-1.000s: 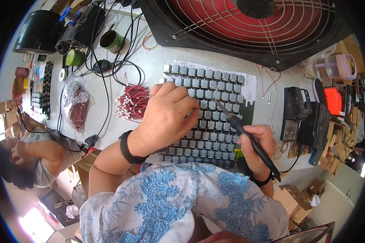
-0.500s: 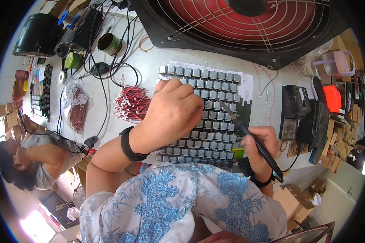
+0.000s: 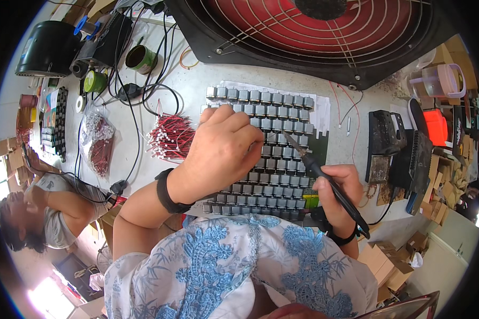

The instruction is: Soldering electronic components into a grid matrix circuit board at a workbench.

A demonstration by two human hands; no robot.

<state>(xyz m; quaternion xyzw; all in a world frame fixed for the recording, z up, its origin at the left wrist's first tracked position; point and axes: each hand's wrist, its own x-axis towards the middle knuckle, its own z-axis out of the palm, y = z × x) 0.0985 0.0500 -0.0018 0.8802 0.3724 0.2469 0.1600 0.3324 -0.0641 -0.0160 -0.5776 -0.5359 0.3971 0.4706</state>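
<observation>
Head view: soldering iron (image 3: 324, 178) in right hand (image 3: 341, 194) grip, tip over motor grid (image 3: 274, 159).

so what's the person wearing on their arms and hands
Both hands are bare, no gloves. The left hand has a black band around its wrist; the right hand has a black wristband too. The forearms are uncovered; a white top with blue lace pattern shows below.

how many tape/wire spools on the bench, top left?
2 clear ones: a dark green spool beside the black box, and a lime green spool just lower left of it. A small white roll below could be a third; more may hide under the cables.
</observation>
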